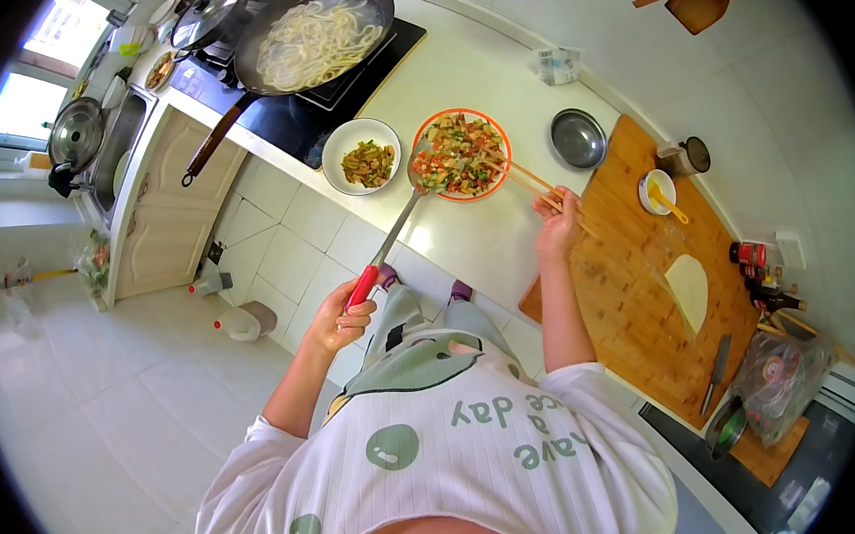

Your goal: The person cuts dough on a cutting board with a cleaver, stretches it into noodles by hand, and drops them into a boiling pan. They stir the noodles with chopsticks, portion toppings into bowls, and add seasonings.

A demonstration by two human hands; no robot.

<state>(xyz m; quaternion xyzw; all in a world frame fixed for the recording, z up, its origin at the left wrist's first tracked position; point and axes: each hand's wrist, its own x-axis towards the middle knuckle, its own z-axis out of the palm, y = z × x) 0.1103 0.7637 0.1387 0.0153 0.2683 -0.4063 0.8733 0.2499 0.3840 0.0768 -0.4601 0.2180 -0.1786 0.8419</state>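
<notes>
My left hand is closed round the red handle of a metal spatula. The spatula's head rests at the left edge of an orange-rimmed plate heaped with a diced mix of red, green and brown pieces. In my right hand is a pair of wooden chopsticks, tips at the right side of that mix. Left of the plate stands a white bowl with a small heap of green-brown chopped food. The spatula's exact head shape is partly hidden by food.
A wok of pale noodles in liquid sits on the stove, its long handle jutting over the counter edge. On the right, a wooden board carries folded dough, a knife and a white cup. A metal bowl stands behind.
</notes>
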